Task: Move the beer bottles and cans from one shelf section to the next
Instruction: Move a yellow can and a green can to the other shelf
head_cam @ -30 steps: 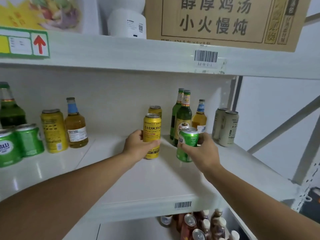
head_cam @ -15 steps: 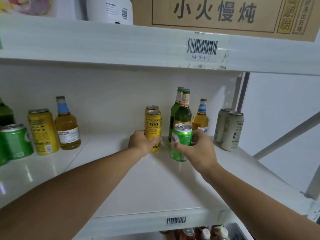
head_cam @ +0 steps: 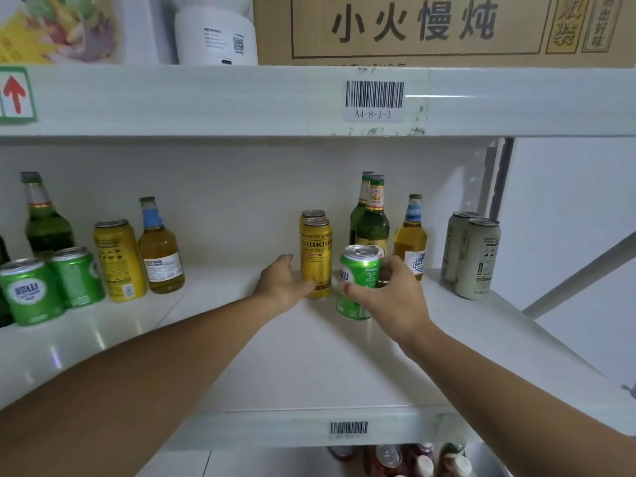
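A tall yellow can (head_cam: 316, 259) stands on the white shelf (head_cam: 309, 366) in the right section, right in front of a second yellow can (head_cam: 312, 214). My left hand (head_cam: 280, 285) holds it low on its left side, thumb across its lower front. My right hand (head_cam: 395, 297) grips a green can (head_cam: 358, 280) from the right, just right of the yellow can and low over the shelf. Behind stand two green bottles (head_cam: 372, 228), an amber bottle with a blue label (head_cam: 411, 235) and two pale cans (head_cam: 478, 259).
The left section holds two green cans (head_cam: 51, 287), a yellow can (head_cam: 118, 259), an amber bottle (head_cam: 160, 249) and a green bottle (head_cam: 44, 222). The upper shelf carries a cardboard box (head_cam: 430, 29) and a white appliance (head_cam: 215, 36). More bottles (head_cam: 395, 459) sit on the shelf below.
Both cans went further back toward the standing bottles. The yellow can now stands in front of the second yellow can, and my left hand has slid lower on it.
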`<state>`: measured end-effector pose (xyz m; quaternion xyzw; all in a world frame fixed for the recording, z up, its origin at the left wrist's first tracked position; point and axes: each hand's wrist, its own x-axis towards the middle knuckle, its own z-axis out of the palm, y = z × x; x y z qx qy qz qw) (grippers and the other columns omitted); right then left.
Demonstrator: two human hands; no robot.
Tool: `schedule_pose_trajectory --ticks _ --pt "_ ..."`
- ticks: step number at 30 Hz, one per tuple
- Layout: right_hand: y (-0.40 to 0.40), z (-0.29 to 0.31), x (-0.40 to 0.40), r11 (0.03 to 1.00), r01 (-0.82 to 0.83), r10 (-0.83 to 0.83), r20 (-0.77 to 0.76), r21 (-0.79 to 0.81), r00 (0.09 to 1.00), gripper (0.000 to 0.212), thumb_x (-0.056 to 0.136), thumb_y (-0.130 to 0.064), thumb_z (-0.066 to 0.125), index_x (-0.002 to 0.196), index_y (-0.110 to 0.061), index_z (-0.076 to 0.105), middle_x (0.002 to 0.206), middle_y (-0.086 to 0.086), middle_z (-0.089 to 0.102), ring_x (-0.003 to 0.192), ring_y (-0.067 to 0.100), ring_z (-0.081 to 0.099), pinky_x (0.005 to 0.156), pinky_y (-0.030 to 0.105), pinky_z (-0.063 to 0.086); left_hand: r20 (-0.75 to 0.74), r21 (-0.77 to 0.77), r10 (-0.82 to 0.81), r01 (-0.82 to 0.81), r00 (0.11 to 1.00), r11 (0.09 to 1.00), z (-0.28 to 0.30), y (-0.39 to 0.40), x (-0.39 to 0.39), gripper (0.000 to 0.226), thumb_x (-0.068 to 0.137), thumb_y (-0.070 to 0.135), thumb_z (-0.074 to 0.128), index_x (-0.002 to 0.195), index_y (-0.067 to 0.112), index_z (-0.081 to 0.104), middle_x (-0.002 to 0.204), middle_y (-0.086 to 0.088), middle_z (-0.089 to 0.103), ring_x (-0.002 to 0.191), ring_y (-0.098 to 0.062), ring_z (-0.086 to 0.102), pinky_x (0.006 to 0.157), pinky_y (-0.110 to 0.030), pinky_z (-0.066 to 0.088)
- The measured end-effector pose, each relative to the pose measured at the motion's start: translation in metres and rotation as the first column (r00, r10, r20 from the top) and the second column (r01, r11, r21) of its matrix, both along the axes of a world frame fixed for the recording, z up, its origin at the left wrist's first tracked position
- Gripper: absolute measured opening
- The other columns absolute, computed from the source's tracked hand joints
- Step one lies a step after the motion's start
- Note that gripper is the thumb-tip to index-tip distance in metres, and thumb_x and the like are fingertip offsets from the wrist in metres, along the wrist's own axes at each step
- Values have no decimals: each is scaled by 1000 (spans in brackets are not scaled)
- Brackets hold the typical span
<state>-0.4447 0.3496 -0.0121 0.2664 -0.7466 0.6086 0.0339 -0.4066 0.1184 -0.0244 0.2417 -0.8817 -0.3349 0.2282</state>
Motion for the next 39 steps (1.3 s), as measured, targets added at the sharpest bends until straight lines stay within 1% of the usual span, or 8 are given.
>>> schedule_pose_trajectory --ticks 5,11,15,19,26,30,35,39 --pt "-18 -9 5 997 -79 78 39 18 996 62 74 -37 98 123 -24 62 110 -6 74 100 13 73 92 45 64 89 -233 32 -10 996 972 3 -34 67 65 98 48 70 155 20 54 157 -2 59 140 -21 59 115 -39 49" --pt "-57 -18 20 990 -135 133 42 41 990 64 72 -38 97 122 -21 61 105 -10 69 95 9 70 90 40 62 120 -352 149 -99 982 931 6 -50 137 50 104 41 66 150 23 60 154 -2 59 141 -22 56 106 -27 41" --pt "-93 -24 32 986 -147 144 36 78 989 62 70 -42 96 117 -25 59 104 -9 70 98 17 71 92 43 60 108 -357 154 -106 982 928 5 -67 165 47 101 42 69 145 25 63 149 -1 62 137 -22 57 110 -34 48" --pt "-135 -29 41 988 -150 147 76 34 986 57 77 -31 96 117 -21 56 105 -8 67 101 20 69 92 41 58 60 -333 119 -92 991 938 4 -96 175 43 99 43 69 139 27 67 143 5 66 134 -17 61 109 -34 50" --pt "-199 -27 33 995 -27 23 43 95 999 53 88 -27 88 127 -21 53 105 -8 63 88 10 63 64 19 45 11 -282 -26 28 1000 959 0 -148 160 39 100 41 69 137 29 67 142 10 67 132 -12 62 109 -35 53" --pt "-228 -22 19 988 64 -66 9 141 998 54 91 -35 85 131 -17 53 109 -1 62 97 23 64 82 32 50 9 -304 -79 78 997 950 -2 -171 146 40 102 34 68 141 21 67 144 6 66 136 -14 61 114 -33 48" --pt "-252 -19 -6 973 158 -161 7 167 987 59 88 -38 87 131 -15 55 113 1 63 97 24 62 84 34 53 -21 -264 -124 114 992 958 -14 -191 135 38 101 32 69 138 24 68 142 7 67 135 -12 61 115 -36 49" --pt "-262 -21 -12 963 198 -202 4 185 979 61 86 -40 88 131 -16 55 121 6 69 107 31 69 95 46 60 -21 -240 -158 149 987 959 -19 -205 137 37 100 31 70 137 24 69 141 7 68 134 -12 61 114 -38 50"
